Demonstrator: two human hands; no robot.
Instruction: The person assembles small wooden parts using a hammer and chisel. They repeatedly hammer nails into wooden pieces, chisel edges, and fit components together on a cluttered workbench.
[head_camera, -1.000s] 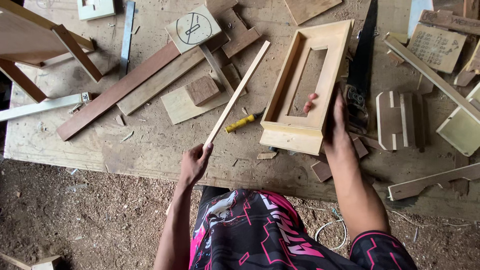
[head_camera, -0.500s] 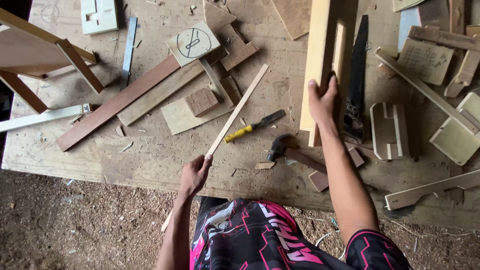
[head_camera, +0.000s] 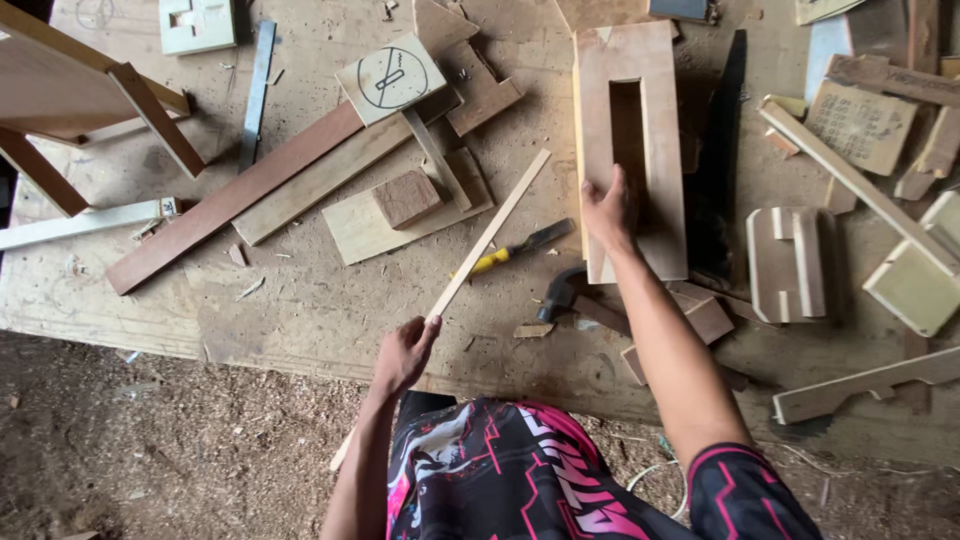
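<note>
My left hand (head_camera: 403, 352) grips a long thin wooden strip (head_camera: 490, 232) near its lower part; the strip runs diagonally up and to the right across the workbench (head_camera: 330, 310). My right hand (head_camera: 608, 212) holds the lower edge of a rectangular wooden frame (head_camera: 632, 150) with a long slot in its middle, lying flat on the bench. A yellow-handled chisel (head_camera: 512, 250) lies under the strip. A hammer (head_camera: 562, 292) rests just below the frame, beside my right forearm.
A handsaw (head_camera: 718, 170) lies right of the frame. Planks (head_camera: 235, 195), a wood block (head_camera: 407, 198), a square board with a drawn circle (head_camera: 390, 78) and offcuts cover the bench. More wooden parts (head_camera: 790, 262) sit at the right. Sawdust covers the ground (head_camera: 150, 440).
My right hand turned the wooden frame up on its edge and then laid it flat with the other face up, uncovering the hammer and chisel. My left hand kept the strip in about the same place.
</note>
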